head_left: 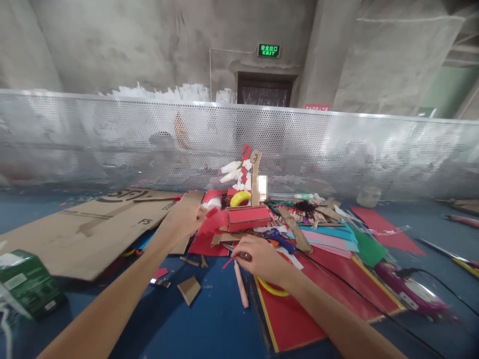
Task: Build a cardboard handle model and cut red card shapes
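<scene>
My left hand reaches forward over a strip of cardboard, its fingers curled beside a small red piece at the edge of a red paper sheet. My right hand rests lower, fingers closed round a small metal tool with a thin red sliver at its tip. A pink stick lies on the blue table just below it. A red-covered cardboard box sits between and beyond both hands.
A large flat cardboard sheet lies at left, a green packet at the near left. Coloured paper sheets, a yellow tape roll, a purple glue gun with its black cord clutter the right. A perforated metal screen closes the table's back.
</scene>
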Tool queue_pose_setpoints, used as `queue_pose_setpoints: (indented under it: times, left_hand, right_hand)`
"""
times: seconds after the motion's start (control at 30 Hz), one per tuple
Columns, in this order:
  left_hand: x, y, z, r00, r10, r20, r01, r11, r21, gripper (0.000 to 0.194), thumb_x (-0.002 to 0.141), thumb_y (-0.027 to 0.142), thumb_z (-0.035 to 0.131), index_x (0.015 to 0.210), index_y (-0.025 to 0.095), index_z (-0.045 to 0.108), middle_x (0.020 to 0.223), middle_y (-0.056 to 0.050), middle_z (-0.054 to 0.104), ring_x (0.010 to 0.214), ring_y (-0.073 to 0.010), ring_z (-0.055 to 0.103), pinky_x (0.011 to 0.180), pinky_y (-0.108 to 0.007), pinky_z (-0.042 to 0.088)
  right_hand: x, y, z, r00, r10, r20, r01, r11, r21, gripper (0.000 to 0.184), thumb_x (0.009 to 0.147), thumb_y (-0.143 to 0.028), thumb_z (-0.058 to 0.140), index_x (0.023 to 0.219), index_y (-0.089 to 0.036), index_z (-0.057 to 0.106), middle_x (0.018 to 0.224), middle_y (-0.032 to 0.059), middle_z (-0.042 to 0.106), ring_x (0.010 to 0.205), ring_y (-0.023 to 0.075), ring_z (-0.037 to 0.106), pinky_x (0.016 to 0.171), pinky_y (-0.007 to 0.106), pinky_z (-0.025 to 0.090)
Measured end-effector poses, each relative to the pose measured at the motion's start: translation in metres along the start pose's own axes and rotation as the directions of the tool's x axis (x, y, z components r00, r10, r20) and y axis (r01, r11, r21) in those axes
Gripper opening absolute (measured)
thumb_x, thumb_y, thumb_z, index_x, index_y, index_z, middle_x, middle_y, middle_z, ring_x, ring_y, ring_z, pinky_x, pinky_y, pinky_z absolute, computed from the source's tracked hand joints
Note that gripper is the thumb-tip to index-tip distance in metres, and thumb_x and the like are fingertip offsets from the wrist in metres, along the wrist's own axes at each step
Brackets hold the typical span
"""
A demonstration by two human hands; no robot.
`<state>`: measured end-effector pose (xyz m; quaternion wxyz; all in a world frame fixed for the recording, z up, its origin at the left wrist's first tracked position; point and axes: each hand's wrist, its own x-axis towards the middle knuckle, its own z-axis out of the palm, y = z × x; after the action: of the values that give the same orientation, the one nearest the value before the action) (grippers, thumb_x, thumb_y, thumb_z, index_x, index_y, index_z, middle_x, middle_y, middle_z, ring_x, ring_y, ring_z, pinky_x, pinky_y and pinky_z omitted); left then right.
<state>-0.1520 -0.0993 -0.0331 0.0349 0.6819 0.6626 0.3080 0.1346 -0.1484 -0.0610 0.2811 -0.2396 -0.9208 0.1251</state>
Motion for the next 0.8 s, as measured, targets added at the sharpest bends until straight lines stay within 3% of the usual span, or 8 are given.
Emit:
queue_pose_setpoints:
  times: [0.13, 0.27, 0.5, 0.67, 0.8]
  left_hand:
    - [-0.004, 0.000, 0.009, 1.000, 0.018, -0.012, -0.017, 0.994, 0.108, 0.023, 0.081, 0.032, 0.058, 0.101, 0.024, 0.067, 0.102, -0.011, 0.074, 0.092, -0.0292, 0.066, 0.079, -0.034, 0.040]
    - [-0.002, 0.002, 0.014, 0.997, 0.074, 0.005, -0.074, 0.991, 0.109, 0.021, 0.087, 0.031, 0.052, 0.101, 0.024, 0.066, 0.101, -0.009, 0.074, 0.088, -0.0263, 0.066, 0.079, -0.034, 0.042]
    - [-0.008, 0.015, 0.022, 0.987, 0.158, 0.024, -0.158, 0.987, -0.020, 0.026, 0.090, 0.036, 0.052, 0.107, 0.022, 0.065, 0.101, -0.010, 0.073, 0.097, -0.0268, 0.067, 0.085, -0.032, 0.045]
    - [-0.009, 0.024, 0.021, 0.987, 0.156, 0.032, -0.150, 0.979, -0.139, 0.033, 0.094, 0.039, 0.045, 0.115, 0.021, 0.063, 0.115, -0.011, 0.072, 0.101, -0.0246, 0.068, 0.087, -0.031, 0.046]
    - [-0.001, 0.031, 0.008, 1.000, 0.026, 0.011, -0.021, 0.947, -0.320, 0.033, 0.085, 0.046, 0.062, 0.106, 0.022, 0.068, 0.103, -0.009, 0.075, 0.101, -0.0275, 0.068, 0.083, -0.030, 0.044]
  right_hand:
    - [-0.001, -0.005, 0.012, 0.989, -0.120, 0.082, 0.131, 0.981, -0.143, 0.018, 0.099, -0.024, 0.057, 0.099, -0.021, 0.074, 0.096, 0.0040, 0.069, 0.094, 0.0173, 0.060, 0.085, 0.027, 0.045]
    - [-0.002, -0.015, 0.021, 0.974, -0.143, 0.174, 0.185, 0.949, -0.254, 0.019, 0.099, -0.024, 0.056, 0.089, -0.020, 0.072, 0.093, 0.0030, 0.066, 0.086, 0.0161, 0.058, 0.079, 0.026, 0.044]
    - [-0.004, -0.022, 0.018, 0.950, -0.144, 0.276, 0.186, 0.973, -0.135, 0.018, 0.097, -0.024, 0.058, 0.103, -0.021, 0.075, 0.098, 0.0043, 0.069, 0.087, 0.0166, 0.063, 0.080, 0.026, 0.045]
    - [-0.004, -0.013, -0.008, 0.996, -0.033, 0.083, 0.028, 0.998, 0.061, 0.022, 0.097, -0.025, 0.055, 0.108, -0.021, 0.074, 0.104, 0.0053, 0.072, 0.096, 0.0175, 0.064, 0.087, 0.028, 0.045]
    - [-0.002, 0.010, -0.042, 0.986, 0.150, -0.069, -0.144, 0.985, 0.094, 0.022, 0.097, -0.025, 0.052, 0.101, -0.020, 0.073, 0.099, 0.0046, 0.073, 0.088, 0.0166, 0.065, 0.081, 0.028, 0.046]
